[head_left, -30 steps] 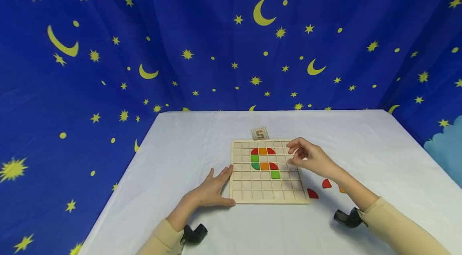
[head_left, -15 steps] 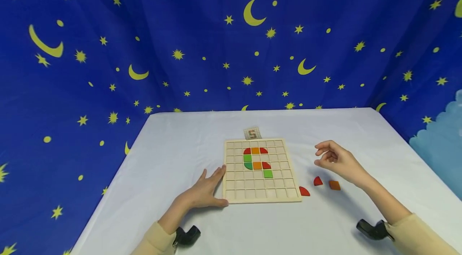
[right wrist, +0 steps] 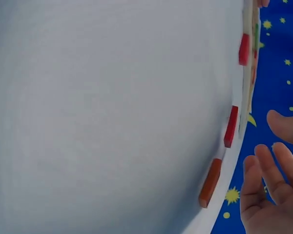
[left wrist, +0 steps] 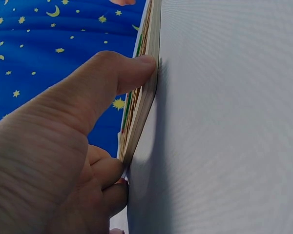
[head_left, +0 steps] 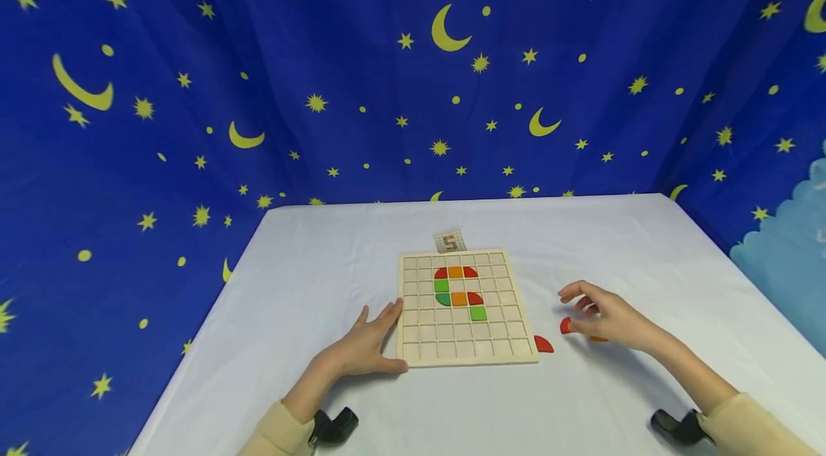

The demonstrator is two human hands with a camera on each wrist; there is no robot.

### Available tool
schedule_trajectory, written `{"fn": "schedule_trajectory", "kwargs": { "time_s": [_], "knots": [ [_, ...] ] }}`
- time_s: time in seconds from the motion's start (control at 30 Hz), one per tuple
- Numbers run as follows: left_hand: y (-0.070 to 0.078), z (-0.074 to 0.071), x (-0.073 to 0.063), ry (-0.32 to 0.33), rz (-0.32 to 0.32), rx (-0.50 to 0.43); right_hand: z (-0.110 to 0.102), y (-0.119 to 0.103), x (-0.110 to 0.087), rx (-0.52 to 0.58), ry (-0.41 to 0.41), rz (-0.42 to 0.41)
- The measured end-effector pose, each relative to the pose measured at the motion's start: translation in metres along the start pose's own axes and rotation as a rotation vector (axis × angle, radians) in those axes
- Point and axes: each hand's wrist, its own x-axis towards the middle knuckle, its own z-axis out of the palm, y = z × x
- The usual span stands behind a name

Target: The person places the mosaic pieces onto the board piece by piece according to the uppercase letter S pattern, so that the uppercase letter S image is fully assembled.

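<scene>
1. In the head view, the right grip hides most of the orange piece and part of the red piece beside it.
2. Details on the card are too small to tell.
3. The left wrist view shows the board edge-on, its face mostly hidden.
4. The right wrist view cuts off the right grip.

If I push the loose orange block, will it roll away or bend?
The loose orange block probably won't roll: it lies flat with straight edges. It seems too thick to bend. It may slide, since the white cloth looks fairly smooth.
</scene>
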Motion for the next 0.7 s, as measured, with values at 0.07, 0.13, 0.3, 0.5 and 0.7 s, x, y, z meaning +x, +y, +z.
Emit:
{"fn": "schedule_trajectory", "kwargs": {
  "time_s": [0.07, 0.13, 0.3, 0.5, 0.7],
  "knots": [
    [0.0, 0.0, 0.0, -0.003, -0.002, 0.0, 0.003, 0.002, 0.0, -0.018, -0.023, -0.009],
    [0.0, 0.0, 0.0, -0.004, -0.002, 0.003, 0.005, 0.004, 0.0, -0.052, -0.034, -0.017],
    [0.0, 0.0, -0.001, -0.008, 0.0, 0.007, 0.008, 0.005, 0.002, -0.145, -0.047, -0.007],
    [0.001, -0.001, -0.002, -0.007, 0.006, 0.004, 0.01, 0.009, 0.005, -0.168, -0.067, 0.009],
    [0.001, 0.0, -0.002, -0.001, 0.009, 0.024, 0.011, 0.012, 0.004, -0.163, -0.047, -0.034]
  ]
}}
